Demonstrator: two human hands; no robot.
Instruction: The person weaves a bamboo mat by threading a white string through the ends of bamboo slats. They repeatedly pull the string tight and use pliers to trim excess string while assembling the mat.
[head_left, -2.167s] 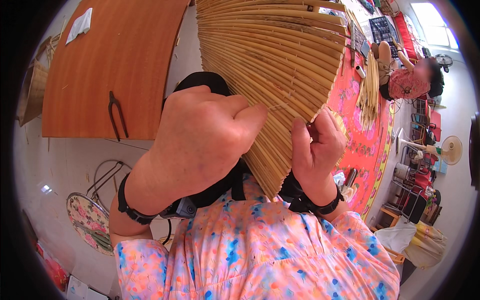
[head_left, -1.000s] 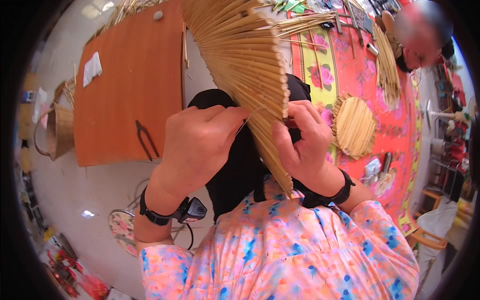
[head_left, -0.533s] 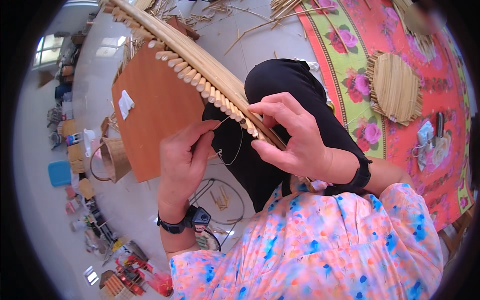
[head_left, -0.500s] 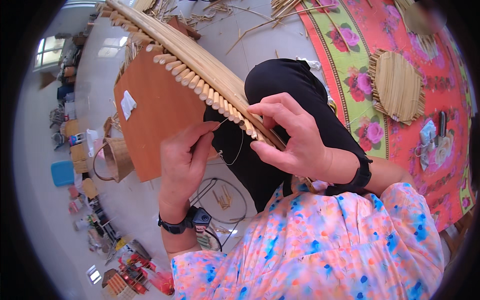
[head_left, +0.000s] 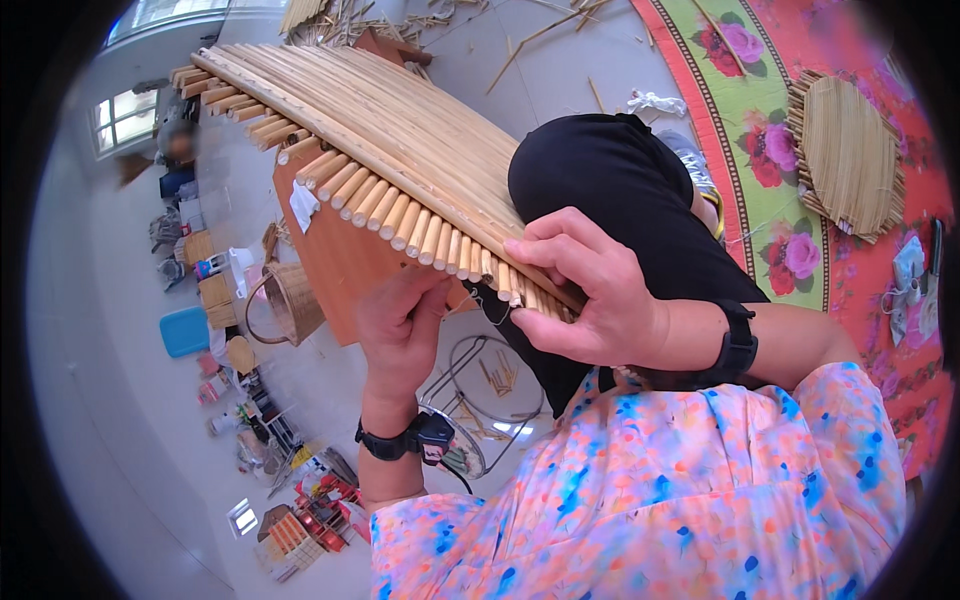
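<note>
1 slatted panel of pale cane sticks (head_left: 370,130) slants from the far left to the near right, its near end above the lap and just left of the black-trousered knee (head_left: 590,150). Round stick ends line its near-left edge. The right hand (head_left: 597,290) pinches the near end, thumb beneath and fingers on top. The left hand (head_left: 402,315) sits under the stick ends, thumb and forefinger bent toward each other; their tips are partly hidden, so I cannot tell whether they are pressed together on the thin thread (head_left: 492,316) that loops between the 2 hands. Farther left is the orange-brown bench (head_left: 345,270), with a white tissue (head_left: 303,206) on it and a wicker basket (head_left: 293,305) beside it. On the right, a smaller slatted mat (head_left: 850,155) lies on a red floral cloth (head_left: 870,270).
</note>
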